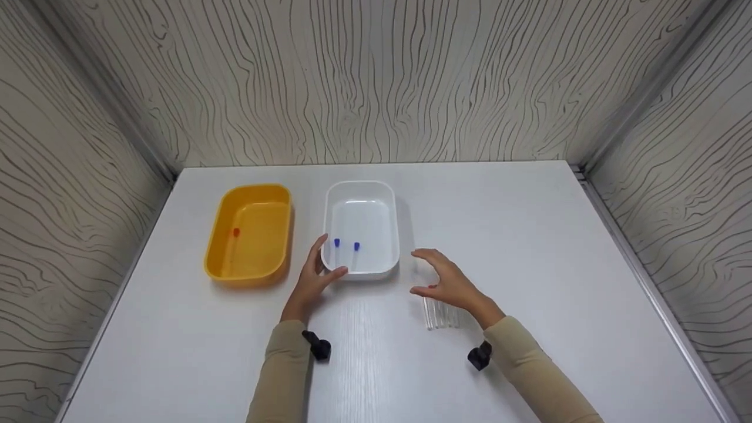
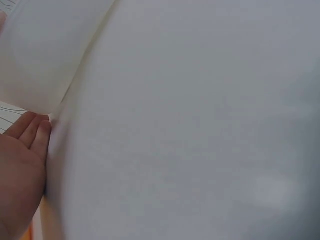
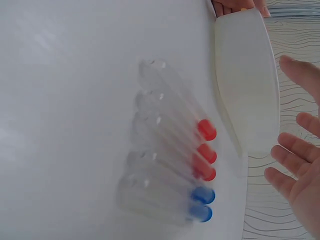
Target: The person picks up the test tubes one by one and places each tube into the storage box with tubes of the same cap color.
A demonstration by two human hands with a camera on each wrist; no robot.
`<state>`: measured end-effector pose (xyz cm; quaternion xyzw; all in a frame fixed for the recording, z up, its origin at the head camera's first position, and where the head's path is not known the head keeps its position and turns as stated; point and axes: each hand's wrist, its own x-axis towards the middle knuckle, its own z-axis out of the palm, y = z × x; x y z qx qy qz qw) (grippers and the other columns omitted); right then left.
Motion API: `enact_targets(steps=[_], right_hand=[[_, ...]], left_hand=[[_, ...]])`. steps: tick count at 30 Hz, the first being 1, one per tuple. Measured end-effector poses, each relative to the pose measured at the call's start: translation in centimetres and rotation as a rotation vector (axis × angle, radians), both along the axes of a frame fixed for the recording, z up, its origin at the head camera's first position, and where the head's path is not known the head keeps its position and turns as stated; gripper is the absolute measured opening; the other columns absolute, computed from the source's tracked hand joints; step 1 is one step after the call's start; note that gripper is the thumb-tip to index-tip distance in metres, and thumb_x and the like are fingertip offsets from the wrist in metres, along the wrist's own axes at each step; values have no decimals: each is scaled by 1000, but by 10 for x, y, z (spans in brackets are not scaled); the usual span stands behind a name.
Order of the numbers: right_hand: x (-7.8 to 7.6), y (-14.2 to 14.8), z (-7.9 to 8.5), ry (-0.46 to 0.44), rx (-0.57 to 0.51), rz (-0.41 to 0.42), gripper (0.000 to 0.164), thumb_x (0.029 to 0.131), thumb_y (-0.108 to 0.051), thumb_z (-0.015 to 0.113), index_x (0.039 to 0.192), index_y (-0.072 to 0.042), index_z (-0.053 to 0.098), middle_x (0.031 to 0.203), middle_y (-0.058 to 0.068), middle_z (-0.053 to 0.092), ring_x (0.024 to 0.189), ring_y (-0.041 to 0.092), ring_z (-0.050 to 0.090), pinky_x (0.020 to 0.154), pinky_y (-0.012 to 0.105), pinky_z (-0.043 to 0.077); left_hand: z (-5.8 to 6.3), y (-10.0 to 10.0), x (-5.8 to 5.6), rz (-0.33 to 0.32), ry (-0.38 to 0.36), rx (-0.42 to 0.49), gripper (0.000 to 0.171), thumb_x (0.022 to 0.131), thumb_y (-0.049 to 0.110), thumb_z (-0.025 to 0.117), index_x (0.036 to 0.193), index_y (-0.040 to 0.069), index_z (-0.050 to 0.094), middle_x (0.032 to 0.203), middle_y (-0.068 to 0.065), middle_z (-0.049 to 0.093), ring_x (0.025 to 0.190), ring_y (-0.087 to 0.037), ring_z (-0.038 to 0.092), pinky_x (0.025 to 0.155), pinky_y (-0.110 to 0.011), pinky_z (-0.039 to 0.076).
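My left hand point(image 1: 311, 282) is at the near left corner of a white tray point(image 1: 376, 262), with fingers along its left side and thumb at the front rim. In the left wrist view, the fingers point(image 2: 39, 135) look straight beside the tray wall. Two blue-capped clear tubes point(image 1: 356, 248) lie inside that tray. Holding nothing, my right hand point(image 1: 449, 284) hovers right of the tray, thumb and fingers spread wide. Below it, several clear tubes point(image 1: 440, 315) lie side by side, partly hidden in the head view. The right wrist view shows their red caps point(image 3: 207, 130) and blue caps point(image 3: 203, 195).
A yellow tray point(image 1: 273, 235) stands left of the white one, with a red-capped tube point(image 1: 235, 233) inside. Wood-grain panels point(image 1: 376, 82) enclose the white table point(image 1: 529, 235) at the back and sides. Each wrist bears a small black camera mount point(image 1: 320, 348).
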<state>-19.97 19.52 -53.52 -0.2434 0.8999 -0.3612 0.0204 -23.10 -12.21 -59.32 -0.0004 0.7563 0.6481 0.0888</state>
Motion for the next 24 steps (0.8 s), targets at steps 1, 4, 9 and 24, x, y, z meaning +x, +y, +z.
enact_targets(steps=[1,4,9,24], right_hand=[[2,4,-2,-5,8,-2,72,78,-29,79,139,-6,47,143,14,51,136,34,46,112,52,40],[9,14,-7,-37,27,-27,73,77,-29,80,139,-6,47,144,15,50,136,36,45,112,54,39],[17,29,-13,-101,25,-81,76,75,-33,81,139,-10,47,146,14,48,139,38,42,113,57,36],[30,64,-29,-140,61,-60,86,68,-38,85,139,-8,47,152,19,40,143,43,32,116,63,25]], left_hand=[[0,0,0,2,-3,2,91,81,28,77,151,37,20,164,-4,20,152,-27,20,125,-51,15],[1,0,1,-1,9,18,91,81,26,77,152,34,20,163,-6,20,152,-28,20,125,-49,15],[3,1,2,-7,14,47,91,82,24,77,152,34,20,163,-6,21,152,-28,20,125,-49,13],[0,1,-1,1,6,28,92,81,22,78,151,36,20,163,-7,23,152,-27,22,126,-48,15]])
